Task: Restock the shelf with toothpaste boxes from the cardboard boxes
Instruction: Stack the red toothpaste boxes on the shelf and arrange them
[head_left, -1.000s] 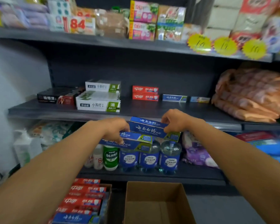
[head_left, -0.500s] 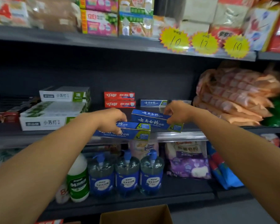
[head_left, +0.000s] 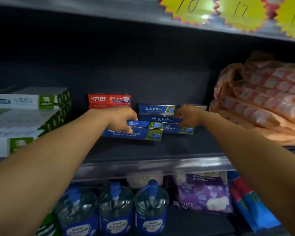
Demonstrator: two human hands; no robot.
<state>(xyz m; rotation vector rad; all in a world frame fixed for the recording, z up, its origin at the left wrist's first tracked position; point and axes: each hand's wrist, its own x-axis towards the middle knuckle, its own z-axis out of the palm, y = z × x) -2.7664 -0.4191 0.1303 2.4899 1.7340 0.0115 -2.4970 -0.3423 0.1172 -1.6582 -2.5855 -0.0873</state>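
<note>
Your left hand [head_left: 122, 119] grips two stacked blue toothpaste boxes [head_left: 134, 132], fingers curled over them, on the shelf [head_left: 160, 147] just in front of the red toothpaste boxes [head_left: 109, 100]. Your right hand [head_left: 188, 116] holds another blue pair [head_left: 170, 124], fingers clamped, right of those red boxes.

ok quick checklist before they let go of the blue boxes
1. Left hand holds its blue boxes: ok.
2. Right hand holds its blue boxes: ok.
3. Boxes over the shelf, past the front edge: ok.
4. Boxes resting flat on the shelf: cannot tell.
5. Same brand behind, the rear blue box: ok.
6. Clear of the red boxes and pink packs: ok.
</note>
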